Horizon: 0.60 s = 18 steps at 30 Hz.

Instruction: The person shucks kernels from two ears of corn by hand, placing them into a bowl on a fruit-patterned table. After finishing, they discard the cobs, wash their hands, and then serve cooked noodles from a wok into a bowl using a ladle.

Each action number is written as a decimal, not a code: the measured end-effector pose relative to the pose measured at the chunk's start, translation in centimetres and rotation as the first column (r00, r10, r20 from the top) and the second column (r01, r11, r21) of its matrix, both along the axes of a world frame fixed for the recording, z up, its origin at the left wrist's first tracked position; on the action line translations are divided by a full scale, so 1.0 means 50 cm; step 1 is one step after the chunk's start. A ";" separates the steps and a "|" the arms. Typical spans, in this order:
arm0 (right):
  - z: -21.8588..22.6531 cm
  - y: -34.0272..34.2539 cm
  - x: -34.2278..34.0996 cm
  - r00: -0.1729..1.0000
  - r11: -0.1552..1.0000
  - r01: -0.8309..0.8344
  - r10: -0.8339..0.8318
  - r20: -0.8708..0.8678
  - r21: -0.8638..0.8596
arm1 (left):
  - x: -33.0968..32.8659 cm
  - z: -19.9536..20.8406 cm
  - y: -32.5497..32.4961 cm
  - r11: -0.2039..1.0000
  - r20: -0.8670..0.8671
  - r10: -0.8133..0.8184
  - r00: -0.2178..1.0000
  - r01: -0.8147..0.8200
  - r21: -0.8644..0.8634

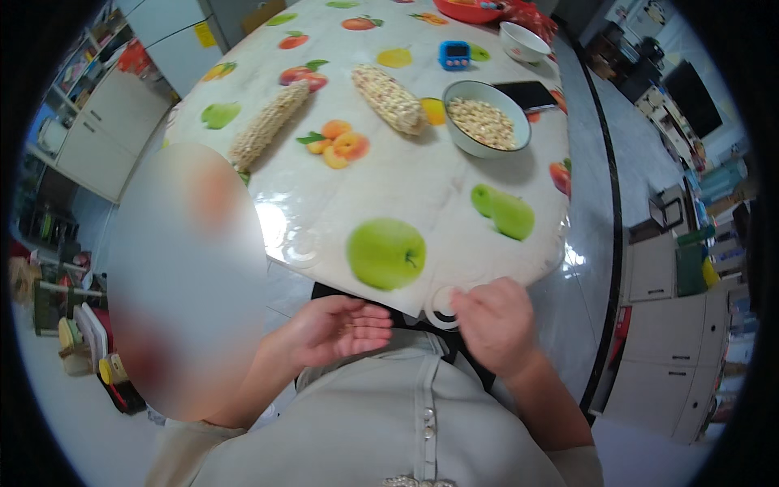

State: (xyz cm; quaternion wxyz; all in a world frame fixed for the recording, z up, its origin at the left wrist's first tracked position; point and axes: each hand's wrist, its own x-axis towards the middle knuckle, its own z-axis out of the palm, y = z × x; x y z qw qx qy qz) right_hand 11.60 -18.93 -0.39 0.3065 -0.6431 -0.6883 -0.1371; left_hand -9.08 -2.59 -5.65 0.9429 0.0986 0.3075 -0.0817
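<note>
My left hand (342, 331) is palm up just below the table's near edge, its fingers stretched out and slightly curled. Small yellowish specks seem to lie on it, too small to name. To the right, my right hand (497, 325) is closed in a fist beside a white ring-shaped thing (442, 307) at the edge; what its fingers hold, if anything, is hidden. Farther back lie a stripped corn cob (272, 123) and a second corn cob (391, 101) with kernels still on it. A bowl (487, 151) to their right holds loose corn kernels (480, 122).
A fruit-patterned cloth covers the table (316, 191). Behind the kernel bowl are a black phone (527, 96), a small blue device (454, 55) and a white bowl (523, 45). A red basin (469, 10) stands at the far end. A blurred patch hides the area left of the table.
</note>
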 end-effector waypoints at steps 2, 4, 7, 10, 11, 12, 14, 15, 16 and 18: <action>0.010 0.058 -0.050 0.983 0.984 -0.177 0.175 -0.058 -0.017 | 0.014 0.001 -0.019 1.000 0.036 0.009 0.999 -0.008 -0.019; 0.024 0.108 -0.097 0.937 0.934 -0.346 0.339 -0.080 -0.088 | 0.002 0.007 -0.024 0.995 0.102 0.075 0.992 -0.067 -0.081; 0.030 0.157 -0.153 0.867 0.837 -0.496 0.493 -0.072 -0.231 | -0.055 0.005 -0.016 0.970 0.265 0.177 0.948 -0.123 -0.210; 0.046 0.191 -0.187 0.834 0.793 -0.532 0.551 -0.025 -0.297 | -0.101 0.054 0.002 0.974 0.306 0.211 0.928 -0.173 -0.145; 0.060 0.202 -0.190 0.817 0.782 -0.549 0.576 0.006 -0.294 | -0.092 0.107 0.000 0.962 -0.021 0.271 0.962 -0.269 0.054; 0.074 0.212 -0.189 0.801 0.773 -0.564 0.598 0.036 -0.292 | -0.091 0.108 0.010 0.956 -0.070 0.287 0.955 -0.281 0.082; 0.114 0.231 -0.183 0.788 0.778 -0.590 0.613 0.056 -0.217 | -0.101 0.117 0.030 0.940 -0.167 0.331 0.929 -0.309 0.146; 0.129 0.241 -0.176 0.784 0.780 -0.599 0.617 0.066 -0.180 | -0.107 0.121 0.059 0.958 -0.135 0.285 0.949 -0.280 0.058; 0.138 0.250 -0.165 0.794 0.784 -0.600 0.608 0.001 -0.161 | -0.108 0.133 0.084 0.949 -0.106 0.270 0.957 -0.246 0.200; 0.149 0.263 -0.130 0.802 0.794 -0.596 0.582 -0.131 -0.123 | -0.086 0.167 0.150 0.882 -0.025 0.267 0.963 -0.234 0.409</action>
